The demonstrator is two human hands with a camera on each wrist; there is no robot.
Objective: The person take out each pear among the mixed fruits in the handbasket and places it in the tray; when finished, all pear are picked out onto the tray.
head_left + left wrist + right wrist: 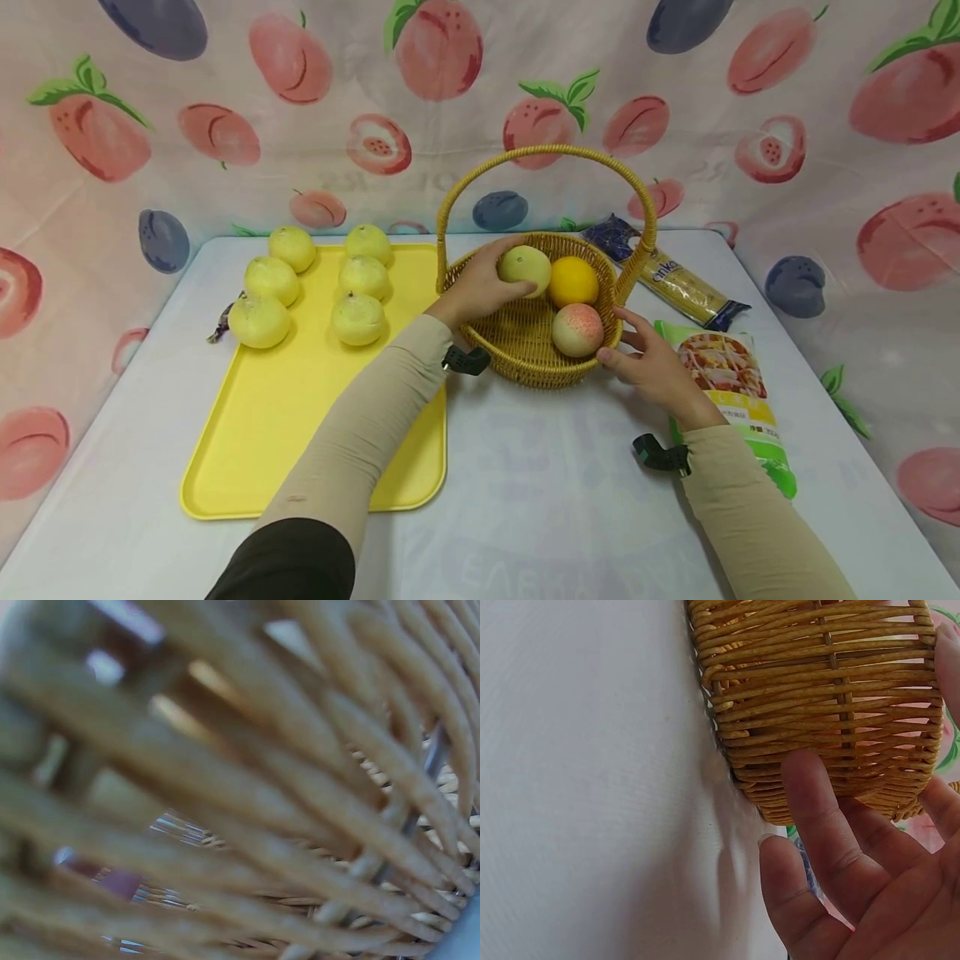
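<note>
A round wicker basket (536, 375) with a tall arched handle stands at the table's middle. Inside it, my left hand (483, 283) holds a pale yellow-green round fruit (524, 268) near the left rim. Beside that fruit lie an orange (573, 282) and a pink-and-cream peach (577, 331). My right hand (656, 367) grips the basket's right side, its thumb at the rim and fingers against the outer wall (817, 712). Blurred wicker strands (300, 795) fill the left wrist view, hiding the left fingers there.
A yellow tray (300, 442) on the left carries several pale yellow round fruits (360, 318) in two rows. Part of a dark, crinkled thing (222, 323) shows beside it. Right of the basket lie a pasta packet (686, 287) and a green-and-yellow food bag (731, 392).
</note>
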